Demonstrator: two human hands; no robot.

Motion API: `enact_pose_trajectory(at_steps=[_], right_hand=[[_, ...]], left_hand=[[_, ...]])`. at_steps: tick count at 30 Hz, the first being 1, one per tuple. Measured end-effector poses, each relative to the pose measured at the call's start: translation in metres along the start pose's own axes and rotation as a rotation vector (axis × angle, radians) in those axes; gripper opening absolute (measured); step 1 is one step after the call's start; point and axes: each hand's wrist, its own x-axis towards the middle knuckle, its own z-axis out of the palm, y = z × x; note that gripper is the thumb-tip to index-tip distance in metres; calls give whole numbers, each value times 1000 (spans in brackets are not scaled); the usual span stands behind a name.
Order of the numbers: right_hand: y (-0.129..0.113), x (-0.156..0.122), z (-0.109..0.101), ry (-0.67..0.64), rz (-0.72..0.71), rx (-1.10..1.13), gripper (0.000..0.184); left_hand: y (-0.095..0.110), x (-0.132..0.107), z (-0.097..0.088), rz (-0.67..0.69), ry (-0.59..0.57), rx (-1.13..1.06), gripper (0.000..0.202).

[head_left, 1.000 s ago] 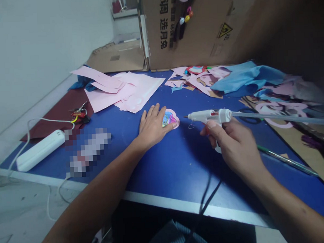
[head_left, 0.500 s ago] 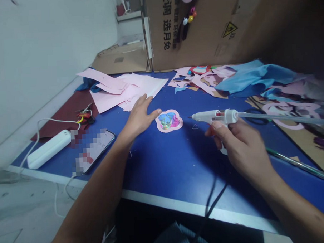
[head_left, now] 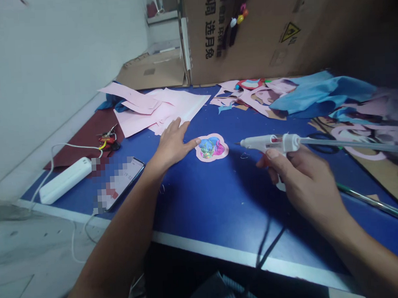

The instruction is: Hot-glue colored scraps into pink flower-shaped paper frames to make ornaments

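On the blue table lies a small pink scalloped cutout (head_left: 203, 156) with glossy blue, green and magenta pieces (head_left: 215, 144) in its middle. My left hand (head_left: 174, 143) rests on the table to its left, fingers spread, the thumb tip at the cutout's edge. My right hand (head_left: 299, 173) is wrapped round a white hot glue gun (head_left: 261, 142), held above the table to the right of the cutout. The gun's nozzle points left, towards the cutout, and stays apart from it. A long translucent glue stick (head_left: 337, 143) sticks out of its back.
Pink sheets (head_left: 170, 102) lie at the back left, near keys (head_left: 109, 139), a phone (head_left: 124, 183) and a white power bank (head_left: 66, 180). Pink scraps and blue fabric (head_left: 325, 93) cover the back right. A cardboard box (head_left: 247, 54) stands behind. A dark cord (head_left: 271, 249) crosses the front edge.
The whole view has shifted slightly, so everything appears a little further right. My left thumb still sits at the cutout's edge, and the glue gun stays in my right hand.
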Motion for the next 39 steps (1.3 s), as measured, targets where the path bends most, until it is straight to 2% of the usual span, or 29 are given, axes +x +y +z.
enact_pose_trajectory(at_steps=[4, 9, 15, 19, 22, 26, 30, 33, 39], right_hand=[[1, 0, 0, -12, -10, -4, 50], [3, 0, -1, -8, -22, -5, 50], [3, 0, -1, -5, -22, -9, 50], [3, 0, -1, -15, -34, -10, 49], [3, 0, 0, -5, -47, -15, 51], [7, 1, 1, -6, -33, 2, 50], [11, 1, 2, -8, -43, 26, 47], [13, 0, 3, -4, -47, 27, 47], [12, 0, 2, -11, -45, 27, 50]], left_hand=[[6, -3, 4, -3, -72, 13, 92], [8, -3, 7, -24, -103, 42, 89], [6, -1, 10, -45, 10, 45, 79], [6, -3, 15, -8, -13, 64, 81], [9, -4, 15, -8, 17, 55, 78], [20, -5, 13, 78, 75, 44, 67], [31, -8, 18, 227, -63, 34, 62], [36, -12, 21, 237, -157, 50, 70], [42, -17, 23, 197, -148, 50, 71]])
